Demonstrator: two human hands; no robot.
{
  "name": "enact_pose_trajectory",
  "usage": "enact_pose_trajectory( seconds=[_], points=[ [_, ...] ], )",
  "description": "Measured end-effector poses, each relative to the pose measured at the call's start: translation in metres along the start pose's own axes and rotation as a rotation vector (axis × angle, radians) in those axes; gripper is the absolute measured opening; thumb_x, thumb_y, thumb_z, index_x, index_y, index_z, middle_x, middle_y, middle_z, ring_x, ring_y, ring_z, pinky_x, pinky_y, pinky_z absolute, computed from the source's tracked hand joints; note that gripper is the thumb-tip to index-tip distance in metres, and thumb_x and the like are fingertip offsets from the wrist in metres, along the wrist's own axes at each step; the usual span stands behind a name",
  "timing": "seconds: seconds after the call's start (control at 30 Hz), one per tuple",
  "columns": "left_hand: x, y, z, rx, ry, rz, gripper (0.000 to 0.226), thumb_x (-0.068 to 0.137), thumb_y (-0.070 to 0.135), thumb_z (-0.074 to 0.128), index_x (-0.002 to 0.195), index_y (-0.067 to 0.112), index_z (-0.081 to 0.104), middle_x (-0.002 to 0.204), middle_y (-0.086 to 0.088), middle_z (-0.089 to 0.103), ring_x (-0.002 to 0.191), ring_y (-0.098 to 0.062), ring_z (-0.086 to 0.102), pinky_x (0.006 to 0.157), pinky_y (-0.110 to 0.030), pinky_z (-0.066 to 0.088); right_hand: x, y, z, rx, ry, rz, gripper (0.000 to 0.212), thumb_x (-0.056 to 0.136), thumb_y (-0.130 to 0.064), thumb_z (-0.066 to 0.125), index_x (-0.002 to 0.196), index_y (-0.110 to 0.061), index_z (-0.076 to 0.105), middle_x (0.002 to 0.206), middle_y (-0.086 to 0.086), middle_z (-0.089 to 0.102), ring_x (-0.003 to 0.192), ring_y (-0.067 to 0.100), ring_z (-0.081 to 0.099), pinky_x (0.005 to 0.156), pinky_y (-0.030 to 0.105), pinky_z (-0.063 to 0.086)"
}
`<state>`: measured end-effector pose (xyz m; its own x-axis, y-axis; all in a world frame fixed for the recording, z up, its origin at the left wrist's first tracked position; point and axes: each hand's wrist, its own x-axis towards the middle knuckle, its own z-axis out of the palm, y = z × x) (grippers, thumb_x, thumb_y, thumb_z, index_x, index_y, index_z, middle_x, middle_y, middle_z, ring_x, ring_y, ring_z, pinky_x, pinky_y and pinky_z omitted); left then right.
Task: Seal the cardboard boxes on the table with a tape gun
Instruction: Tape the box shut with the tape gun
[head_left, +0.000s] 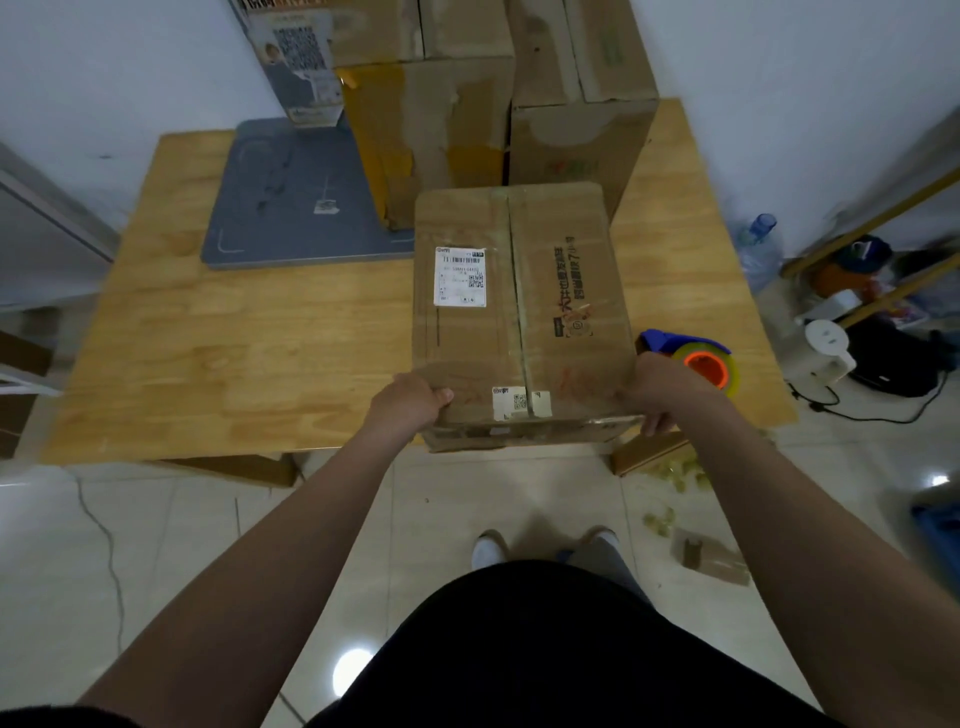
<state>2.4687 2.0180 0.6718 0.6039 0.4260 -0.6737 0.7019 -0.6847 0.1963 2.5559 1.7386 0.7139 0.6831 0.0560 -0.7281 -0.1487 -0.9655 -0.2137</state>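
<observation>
Left hand (410, 402) grips near-left corner of brown cardboard box with white label (519, 312), thumb on top; right hand (657, 395) curls over near-right corner. Light wooden tabletop (234, 353) carries box at near edge. Tall worn cardboard boxes (441, 114) behind. Blue tape gun with orange-cored roll (696, 358) just right of box.

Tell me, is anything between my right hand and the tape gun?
Nothing visible. The tape gun lies on the table right of the box, just beyond the right hand, which grips the box's near corner.
</observation>
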Motion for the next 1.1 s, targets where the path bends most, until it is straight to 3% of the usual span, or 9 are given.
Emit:
enact_pose_trajectory(
  seconds=[0.07,0.13,0.2,0.27,0.37,0.6,0.73,0.87,1.1],
  points=[
    [-0.006,-0.001,0.003,0.055,-0.009,0.018,0.084,0.105,0.048,0.051,0.159,-0.004,0.015,0.159,-0.023,0.037,0.132,-0.039,0.054,0.104,-0.042,0.046,-0.009,0.000,0.005,-0.019,-0.017,-0.035,0.026,0.101,-0.025,0.060,0.118,-0.006,0.057,0.096,0.012,0.070,0.085,0.030,0.070,0.073,0.037,0.059],
    [-0.013,0.001,0.009,0.026,0.033,0.058,0.107,0.098,0.050,0.063,0.161,0.005,-0.010,0.167,-0.024,0.015,0.144,-0.043,0.039,0.113,-0.049,0.040,-0.008,-0.001,0.014,0.082,0.064,-0.093,0.057,0.093,-0.027,0.073,0.139,-0.009,0.045,0.125,0.012,0.064,0.111,0.031,0.064,0.086,0.038,0.052],
    [-0.015,0.012,0.012,-0.012,0.076,0.096,0.115,0.092,0.053,0.069,0.162,0.018,-0.016,0.169,-0.020,-0.010,0.150,-0.048,0.024,0.115,-0.056,0.037,0.001,-0.003,0.023,0.224,0.158,-0.101,0.092,0.081,-0.033,0.084,0.149,-0.010,0.026,0.138,0.013,0.057,0.124,0.033,0.058,0.095,0.041,0.049],
    [-0.011,0.025,0.015,-0.021,0.095,0.113,0.117,0.090,0.055,0.070,0.161,0.025,-0.018,0.167,-0.022,-0.016,0.149,-0.048,0.022,0.112,-0.056,0.039,0.015,-0.006,0.027,0.253,0.192,-0.101,0.116,0.077,-0.041,0.087,0.156,-0.012,0.008,0.148,0.017,0.049,0.131,0.035,0.053,0.102,0.045,0.047],
    [0.001,0.042,0.010,-0.085,0.146,0.085,0.125,0.085,0.059,0.074,0.160,0.027,-0.021,0.163,-0.024,0.001,0.142,-0.047,0.031,0.108,-0.055,0.042,0.037,-0.012,0.025,0.242,0.208,-0.089,0.130,0.074,-0.051,0.086,0.159,-0.015,-0.006,0.157,0.023,0.031,0.135,0.039,0.048,0.107,0.050,0.046],
    [0.037,0.051,-0.018,-0.346,0.153,0.063,0.145,0.068,0.055,0.090,0.161,0.027,-0.018,0.161,-0.019,0.021,0.139,-0.045,0.042,0.107,-0.052,0.042,0.076,-0.026,-0.003,0.270,0.192,-0.092,0.136,0.067,-0.059,0.087,0.159,-0.020,-0.005,0.158,0.018,0.034,0.136,0.039,0.046,0.105,0.056,0.047],
    [0.047,0.053,-0.029,-0.357,0.206,0.031,0.132,0.067,0.056,0.091,0.160,0.021,0.003,0.153,-0.016,0.038,0.133,-0.041,0.050,0.099,-0.050,0.046,0.087,-0.036,-0.017,0.266,0.162,-0.094,0.111,0.068,-0.050,0.090,0.145,-0.013,0.018,0.143,0.017,0.052,0.126,0.039,0.055,0.096,0.049,0.051],
    [0.053,0.050,-0.033,-0.357,0.240,-0.022,0.117,0.064,0.057,0.091,0.149,0.008,0.027,0.146,-0.013,0.050,0.129,-0.038,0.054,0.097,-0.048,0.049,0.090,-0.046,-0.020,0.222,0.148,-0.087,0.117,0.070,-0.050,0.089,0.149,-0.009,0.013,0.143,0.017,0.052,0.127,0.039,0.054,0.096,0.047,0.049],
    [0.057,-0.002,-0.044,-0.394,0.264,0.001,0.101,0.076,0.052,0.086,0.145,0.005,0.031,0.143,-0.013,0.055,0.127,-0.036,0.057,0.089,-0.039,0.046,0.077,-0.083,0.004,0.285,0.151,-0.116,0.115,0.067,-0.046,0.091,0.148,-0.014,0.015,0.143,0.016,0.051,0.130,0.038,0.052,0.103,0.049,0.049]
  ],
)
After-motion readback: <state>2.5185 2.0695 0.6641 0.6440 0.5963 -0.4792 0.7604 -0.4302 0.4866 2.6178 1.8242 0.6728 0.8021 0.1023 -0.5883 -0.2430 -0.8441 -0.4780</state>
